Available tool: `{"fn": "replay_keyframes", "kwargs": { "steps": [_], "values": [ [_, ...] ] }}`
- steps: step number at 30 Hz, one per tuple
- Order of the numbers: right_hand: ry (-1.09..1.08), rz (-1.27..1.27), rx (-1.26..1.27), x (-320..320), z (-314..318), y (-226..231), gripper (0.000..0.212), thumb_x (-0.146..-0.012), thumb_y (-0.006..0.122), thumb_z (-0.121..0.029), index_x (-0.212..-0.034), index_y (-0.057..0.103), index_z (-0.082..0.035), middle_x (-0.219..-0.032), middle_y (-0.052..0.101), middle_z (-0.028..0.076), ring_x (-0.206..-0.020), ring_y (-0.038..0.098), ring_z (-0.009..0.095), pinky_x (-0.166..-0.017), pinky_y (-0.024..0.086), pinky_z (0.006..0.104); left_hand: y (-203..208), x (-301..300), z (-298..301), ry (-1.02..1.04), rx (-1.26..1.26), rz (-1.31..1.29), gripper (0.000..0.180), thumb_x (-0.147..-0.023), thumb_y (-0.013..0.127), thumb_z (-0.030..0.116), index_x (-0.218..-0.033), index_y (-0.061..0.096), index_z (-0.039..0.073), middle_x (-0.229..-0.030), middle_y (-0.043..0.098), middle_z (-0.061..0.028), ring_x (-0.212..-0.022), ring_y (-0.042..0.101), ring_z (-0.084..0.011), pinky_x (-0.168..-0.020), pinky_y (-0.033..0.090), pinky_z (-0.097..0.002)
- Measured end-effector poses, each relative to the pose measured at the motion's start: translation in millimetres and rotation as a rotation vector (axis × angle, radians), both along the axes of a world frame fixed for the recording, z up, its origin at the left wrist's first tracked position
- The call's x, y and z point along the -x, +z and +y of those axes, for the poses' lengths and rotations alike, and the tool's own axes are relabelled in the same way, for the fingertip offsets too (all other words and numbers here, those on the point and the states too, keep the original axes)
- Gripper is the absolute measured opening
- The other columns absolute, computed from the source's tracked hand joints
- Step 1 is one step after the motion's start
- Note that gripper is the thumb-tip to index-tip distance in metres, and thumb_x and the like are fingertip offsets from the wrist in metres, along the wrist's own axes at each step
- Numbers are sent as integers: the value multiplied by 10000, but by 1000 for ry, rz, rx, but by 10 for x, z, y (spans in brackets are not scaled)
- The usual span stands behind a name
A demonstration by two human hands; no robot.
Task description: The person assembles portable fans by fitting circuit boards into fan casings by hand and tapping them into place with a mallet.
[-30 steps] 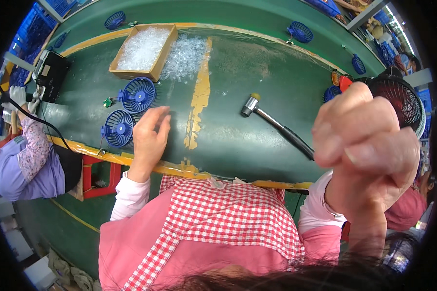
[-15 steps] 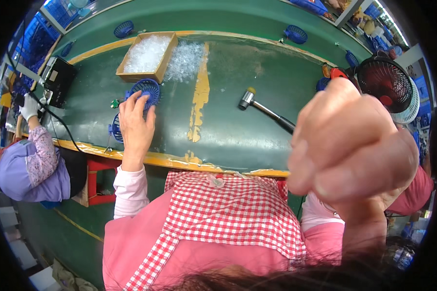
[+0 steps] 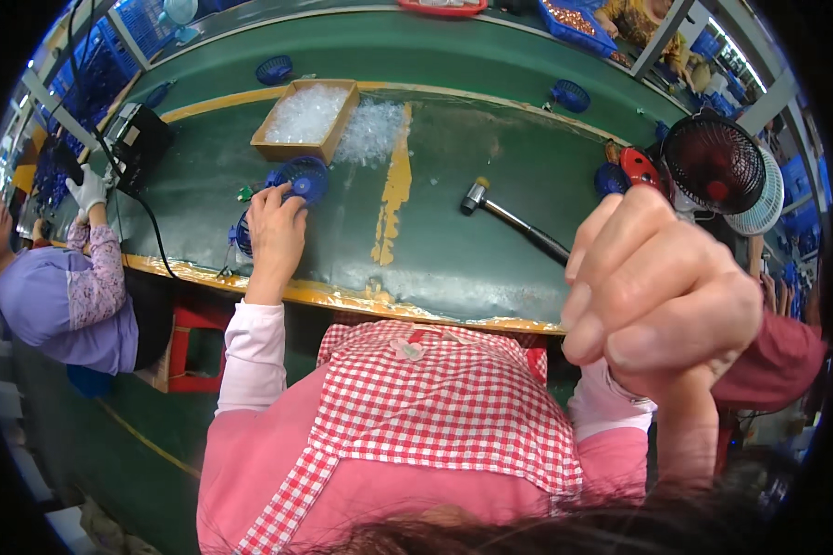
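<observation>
My left hand (image 3: 276, 233) has its fingers bent and pinched at the near edge of a blue round plastic fan cage (image 3: 304, 178) on the green workbench (image 3: 472, 268). Close to that hand's wrist, a second blue fan cage (image 3: 242, 235) is partly covered. Large in the foreground, my right hand (image 3: 662, 287) is raised with its fingers curled closed; whatever may be in it is hidden. A hammer (image 3: 516, 220) with a metal head and black grip lies between my hands.
A cardboard box (image 3: 329, 152) of small clear plastic pieces stands beyond my left hand, with a loose pile (image 3: 370, 134) beside it. More blue cages (image 3: 570, 95) sit on the green strip behind. A dark fan (image 3: 713, 162) stands at right. A co-worker (image 3: 60, 296) sits at left.
The view has shifted slightly. My left hand's fingers have closed in on the near edge of the blue fan cage. My right hand stays raised and closed, a little farther from the camera.
</observation>
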State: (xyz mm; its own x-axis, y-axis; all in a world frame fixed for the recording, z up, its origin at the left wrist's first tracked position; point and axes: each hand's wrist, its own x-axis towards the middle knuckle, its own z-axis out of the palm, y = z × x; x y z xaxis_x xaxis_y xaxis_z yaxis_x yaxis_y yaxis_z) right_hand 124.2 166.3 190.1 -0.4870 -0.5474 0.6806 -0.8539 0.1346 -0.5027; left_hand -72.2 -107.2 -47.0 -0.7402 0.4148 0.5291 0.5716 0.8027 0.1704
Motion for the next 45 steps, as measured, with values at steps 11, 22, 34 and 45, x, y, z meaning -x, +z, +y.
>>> {"fn": "replay_keyframes", "kwargs": {
  "steps": [11, 22, 34, 45],
  "values": [
    [-583, -891, 395, 478, -331, -2113, 676, -818, 721, -219, -1363, 367, -34, -1130, 581, 155, -679, 579, 97, -565, 488, 233, 357, -941, 486, -539, -192, 89, 175, -692, 640, 47, -865, 616, 34, -1073, 558, -120, -1055, 513, -326, -970, 375, -519],
    [-657, -1021, 278, 501, -185, -2245, 300, -924, 521, -121, -1210, 553, -37, -794, 614, 29, -567, 546, 63, -464, 460, 210, 144, -994, 373, -503, -280, -358, 688, -670, 789, 125, -1260, 457, 5, -1226, 512, -192, -1111, 497, -361, -919, 431, -413],
    [-1155, -88, -260, 294, -101, -2089, 199, -807, 632, -106, -992, 648, -32, -948, 611, 130, -903, 581, 328, -783, 481, 391, 117, -940, 492, -506, -174, -400, 329, -753, 711, 101, -1033, 605, -35, -815, 648, -166, -616, 620, -244, -579, 482, -322],
    [-1066, -111, -450, 133, -318, -2214, 116, -802, 632, -120, -895, 633, -50, -818, 617, 96, -839, 580, 290, -708, 493, 405, 109, -901, 788, -517, -406, -821, 172, -796, 638, 18, -940, 568, -44, -749, 662, -103, -672, 641, -143, -589, 498, -275]
  ]
}}
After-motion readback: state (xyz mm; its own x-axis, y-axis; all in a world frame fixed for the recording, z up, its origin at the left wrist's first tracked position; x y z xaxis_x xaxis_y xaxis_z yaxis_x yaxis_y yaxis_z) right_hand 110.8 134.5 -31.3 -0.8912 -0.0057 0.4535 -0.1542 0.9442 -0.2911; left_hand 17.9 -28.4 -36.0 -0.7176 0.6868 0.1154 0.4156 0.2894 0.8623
